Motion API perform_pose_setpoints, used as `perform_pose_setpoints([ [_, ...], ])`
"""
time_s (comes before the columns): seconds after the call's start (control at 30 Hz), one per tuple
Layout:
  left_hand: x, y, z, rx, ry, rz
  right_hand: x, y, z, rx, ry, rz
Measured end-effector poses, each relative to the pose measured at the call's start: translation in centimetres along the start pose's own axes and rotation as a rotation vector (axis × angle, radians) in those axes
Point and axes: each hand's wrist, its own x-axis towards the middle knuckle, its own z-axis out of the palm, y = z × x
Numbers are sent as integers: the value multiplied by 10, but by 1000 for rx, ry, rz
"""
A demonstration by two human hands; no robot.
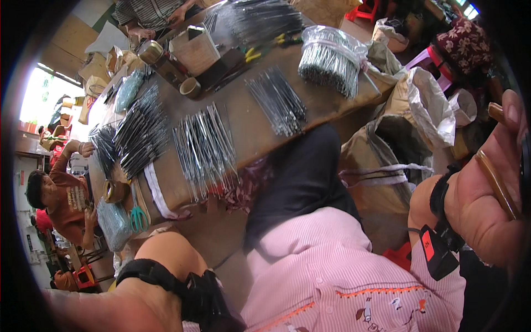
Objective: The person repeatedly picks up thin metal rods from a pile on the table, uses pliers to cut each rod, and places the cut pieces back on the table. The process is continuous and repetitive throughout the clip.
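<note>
My left hand (110, 307) is raised close at the lower left, its fingers lost past the dark rim. At the right edge my right hand (481, 193) is held up with the palm partly showing. A curved brown piece (496, 185) lies across that palm; I cannot make out what it is. Most right-hand fingers are cut off by the rim. Both hands are away from the table (249, 146). On it, nearest me, lies a spread of thin metal rods (206, 149), with a smaller dark bunch (276, 100) to its right and a denser pile (141, 130) to its left.
A plastic-wrapped rod bundle (331, 61) stands at the table's right end. Teal scissors (138, 216) and a tape roll (115, 191) are at the left edge. Open sacks (423, 105) stand at right. A co-worker in brown (69, 193) sits left; another person (149, 16) is across.
</note>
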Motion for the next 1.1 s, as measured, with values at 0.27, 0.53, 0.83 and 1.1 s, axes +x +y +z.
perform_pose_setpoints([
  [0.27,-10,-3,2,28,3,14,-9,11,3,13,25,-13],
  [0.53,-22,6,11,71,44,8,-14,19,-9,47,-6,-16],
  [0.83,-17,5,13,44,43,31,-5,20,-12,53,-8,-17],
  [1.1,-16,6,12,35,36,34,-3,22,-9,70,6,-11],
])
